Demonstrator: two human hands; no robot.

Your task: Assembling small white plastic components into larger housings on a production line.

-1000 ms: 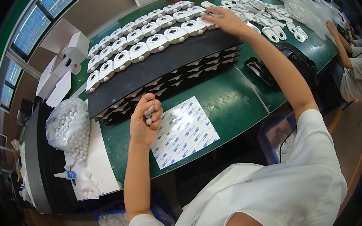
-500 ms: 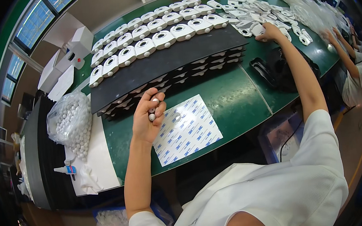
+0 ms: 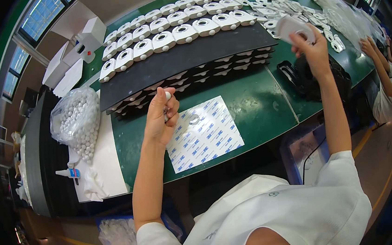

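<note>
My left hand (image 3: 158, 121) is closed around a few small white balls, and one white ball (image 3: 168, 95) shows between thumb and fingertip. The others are mostly hidden in the fingers. My right hand (image 3: 315, 53) grips a white plastic part (image 3: 292, 29) with a round hole, lifted above the table and slightly blurred. Below and right of my left hand lies a white sheet with blue print (image 3: 207, 140). Rows of similar white parts (image 3: 183, 31), each with a ball at its near end, sit on a black board (image 3: 190, 55) stacked over other boards.
Loose white parts (image 3: 284, 7) are heaped at the far right beside clear plastic bags (image 3: 347, 16). A black bag (image 3: 313, 77) lies below my right hand. At left are a bag of white balls (image 3: 77, 119) and a small glue bottle (image 3: 70, 173). Another person's hands (image 3: 367, 47) are at right.
My right hand has lifted a white part off the heap and drawn it nearer. In my left hand, one ball has come up to the thumb tip.
</note>
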